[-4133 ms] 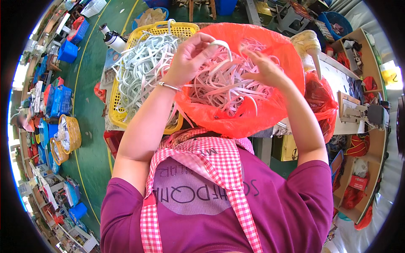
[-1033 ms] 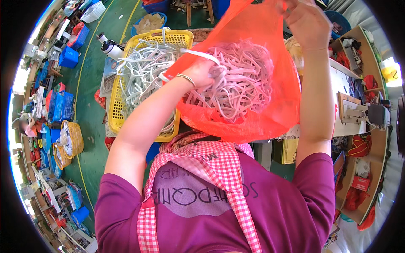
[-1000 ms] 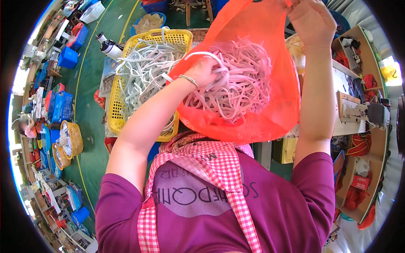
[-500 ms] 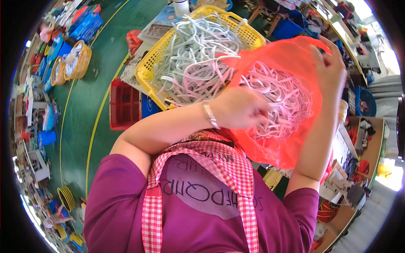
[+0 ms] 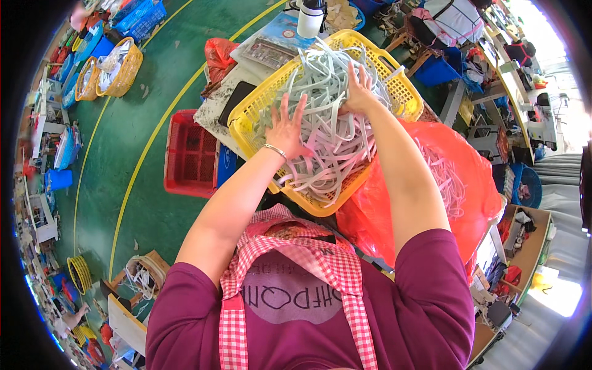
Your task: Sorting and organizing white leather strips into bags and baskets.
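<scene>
A yellow slotted plastic basket holds a heaped tangle of flat white strips, some tinted pinkish. My left hand lies with fingers spread on the left side of the heap. On its far right part rests my right hand, fingers apart, its thumb side partly among the strips. Neither hand grips anything that I can see. Beside the basket on the right, a translucent red plastic bag holds more such strips, and my right forearm passes over it.
The basket stands on a worn light-coloured surface with a dark phone-like object at its left. A white bottle stands behind. A red crate is at the left; a red bag lies farther back.
My right hand has let go of the red bag's edge and moved left onto the basket's strips. My left hand has left the bag and spread over the heap. The bag has sagged.
</scene>
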Demonstrator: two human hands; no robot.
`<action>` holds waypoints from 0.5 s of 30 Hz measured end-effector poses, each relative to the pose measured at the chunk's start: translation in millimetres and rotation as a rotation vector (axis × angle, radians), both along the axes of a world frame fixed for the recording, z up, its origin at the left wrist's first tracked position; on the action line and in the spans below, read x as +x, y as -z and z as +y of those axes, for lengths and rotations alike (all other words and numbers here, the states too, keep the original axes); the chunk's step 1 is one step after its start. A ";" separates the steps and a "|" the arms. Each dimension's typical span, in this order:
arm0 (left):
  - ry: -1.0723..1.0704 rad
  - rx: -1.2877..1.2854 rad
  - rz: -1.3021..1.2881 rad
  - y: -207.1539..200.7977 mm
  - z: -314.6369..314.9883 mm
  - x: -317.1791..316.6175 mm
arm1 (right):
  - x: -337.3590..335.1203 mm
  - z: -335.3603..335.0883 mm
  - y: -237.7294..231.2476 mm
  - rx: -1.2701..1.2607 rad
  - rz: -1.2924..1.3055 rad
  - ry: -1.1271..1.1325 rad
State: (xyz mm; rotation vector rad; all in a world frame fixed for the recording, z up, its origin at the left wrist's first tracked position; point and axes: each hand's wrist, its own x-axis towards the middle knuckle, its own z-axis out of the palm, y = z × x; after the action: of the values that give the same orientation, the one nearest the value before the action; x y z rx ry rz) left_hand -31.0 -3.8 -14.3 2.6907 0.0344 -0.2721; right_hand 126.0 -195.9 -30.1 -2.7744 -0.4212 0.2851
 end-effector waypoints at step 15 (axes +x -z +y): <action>0.366 -0.405 -0.764 -160.1 4.5 33.2 | -74.7 -43.5 -203.9 1.091 -0.050 -0.091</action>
State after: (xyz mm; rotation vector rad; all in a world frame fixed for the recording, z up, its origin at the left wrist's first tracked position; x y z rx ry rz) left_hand 2.2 0.7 145.9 2.2118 -0.6653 0.5878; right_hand 51.3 -239.4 173.8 -1.6973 -0.5113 -0.0170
